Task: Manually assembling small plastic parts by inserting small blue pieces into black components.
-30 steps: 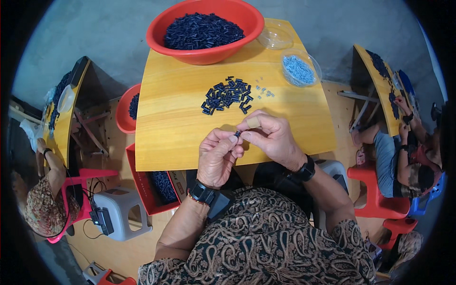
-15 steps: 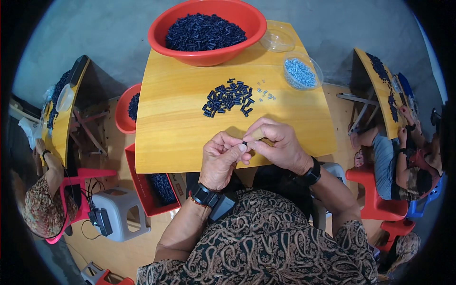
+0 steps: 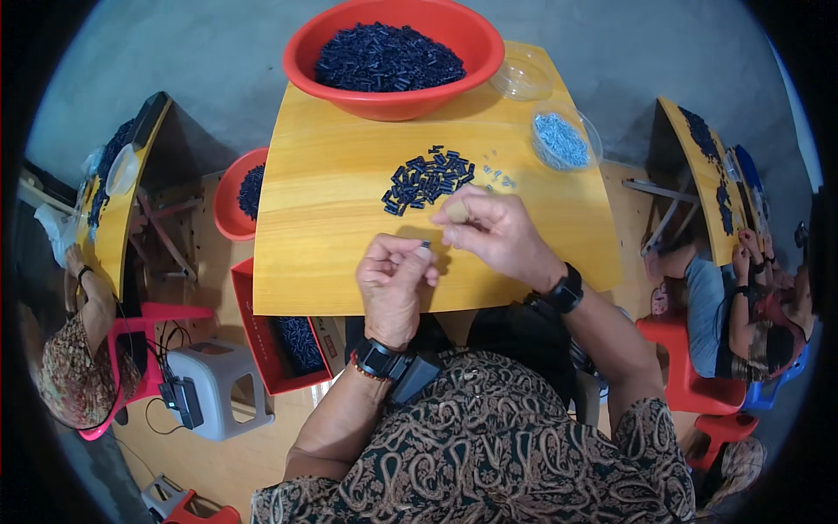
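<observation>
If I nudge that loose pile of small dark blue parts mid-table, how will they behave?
The pile of dark blue parts would likely scatter rather than slide as one: the pieces lie loose, at mixed angles. They look short, rigid and light, so a soft push probably moves several. The yellow tabletop looks smooth, so they may skid toward the left hand or right hand.

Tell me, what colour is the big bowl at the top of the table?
The big bowl is red, full of small dark blue pieces. It shows best in the head view.
</observation>
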### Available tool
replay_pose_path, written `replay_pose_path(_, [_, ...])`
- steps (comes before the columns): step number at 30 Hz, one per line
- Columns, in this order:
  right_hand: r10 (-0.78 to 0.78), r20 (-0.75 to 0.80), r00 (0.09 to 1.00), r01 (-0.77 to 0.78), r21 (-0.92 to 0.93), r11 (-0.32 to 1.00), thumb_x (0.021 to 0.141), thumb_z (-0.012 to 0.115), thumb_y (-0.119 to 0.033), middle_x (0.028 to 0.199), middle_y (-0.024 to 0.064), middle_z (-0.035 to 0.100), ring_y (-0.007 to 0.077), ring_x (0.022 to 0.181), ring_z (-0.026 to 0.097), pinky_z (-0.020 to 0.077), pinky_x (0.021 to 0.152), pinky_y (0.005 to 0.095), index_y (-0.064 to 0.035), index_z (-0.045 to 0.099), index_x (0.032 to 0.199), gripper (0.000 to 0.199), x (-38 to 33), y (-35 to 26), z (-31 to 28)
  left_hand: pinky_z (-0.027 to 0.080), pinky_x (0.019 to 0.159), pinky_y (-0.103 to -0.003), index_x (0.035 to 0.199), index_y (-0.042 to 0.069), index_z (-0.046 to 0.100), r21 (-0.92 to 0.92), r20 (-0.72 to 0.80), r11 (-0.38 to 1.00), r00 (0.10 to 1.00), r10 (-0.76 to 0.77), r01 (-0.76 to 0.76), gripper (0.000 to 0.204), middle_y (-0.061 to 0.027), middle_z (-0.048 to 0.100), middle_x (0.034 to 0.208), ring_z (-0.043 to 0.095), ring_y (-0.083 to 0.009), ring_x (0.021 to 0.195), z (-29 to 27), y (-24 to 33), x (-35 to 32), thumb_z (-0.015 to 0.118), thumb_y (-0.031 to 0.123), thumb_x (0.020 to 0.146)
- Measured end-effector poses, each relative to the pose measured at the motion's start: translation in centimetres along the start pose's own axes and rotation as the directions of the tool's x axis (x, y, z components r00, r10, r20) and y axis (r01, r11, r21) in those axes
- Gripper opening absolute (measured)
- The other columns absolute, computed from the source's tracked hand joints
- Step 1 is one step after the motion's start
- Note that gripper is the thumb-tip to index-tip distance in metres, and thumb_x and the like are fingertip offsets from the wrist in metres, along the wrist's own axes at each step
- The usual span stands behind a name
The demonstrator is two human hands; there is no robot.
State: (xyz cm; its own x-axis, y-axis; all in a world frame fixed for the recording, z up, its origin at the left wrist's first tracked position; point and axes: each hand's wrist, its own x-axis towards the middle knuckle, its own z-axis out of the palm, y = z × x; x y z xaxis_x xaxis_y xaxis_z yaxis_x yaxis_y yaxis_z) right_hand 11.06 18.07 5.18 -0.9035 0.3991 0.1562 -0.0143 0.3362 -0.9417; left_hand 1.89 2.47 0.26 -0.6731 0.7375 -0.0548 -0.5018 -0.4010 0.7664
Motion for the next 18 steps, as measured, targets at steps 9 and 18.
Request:
replay_pose_path(9, [-0.171, 0.139, 0.976, 0.22, -0.62, 0.753, 0.082, 0.062, 0.001, 0.086, 0.0134, 0.058, 0.0318, 0.076, 0.062, 0.0503, 0.065, 0.0397, -0.0019, 0.069, 0.099, 0.018, 3.5, 1.5, 3.0, 0.054, 0.066, -0.028, 0.104, 0.002, 0.06, 0.073, -0.266, 0.978, 0.942, 0.206, -0.193, 0.014, -0.0091, 0.065, 0.088, 0.061, -0.0151, 0.071, -1.0, 0.9, 1.3, 0.064, 0.0, 0.091])
replay_pose_path(18, [-0.162, 0.231, 0.959, 0.279, -0.689, 0.669, 0.084, 0.062, -0.005, 0.083, 0.013, 0.052, 0.0335, 0.072, 0.06, 0.0489, 0.058, 0.0431, -0.0022, 0.059, 0.086, 0.005, 4.1, 1.1, 2.9, 0.055, 0.069, -0.03, 0.103, 0.0, 0.058, 0.015, -0.227, 0.988, 0.962, 0.153, -0.153, 0.012, -0.0133, 0.067, 0.094, 0.064, -0.0172, 0.075, -1.3, 1.0, 1.6, 0.063, -0.001, 0.092])
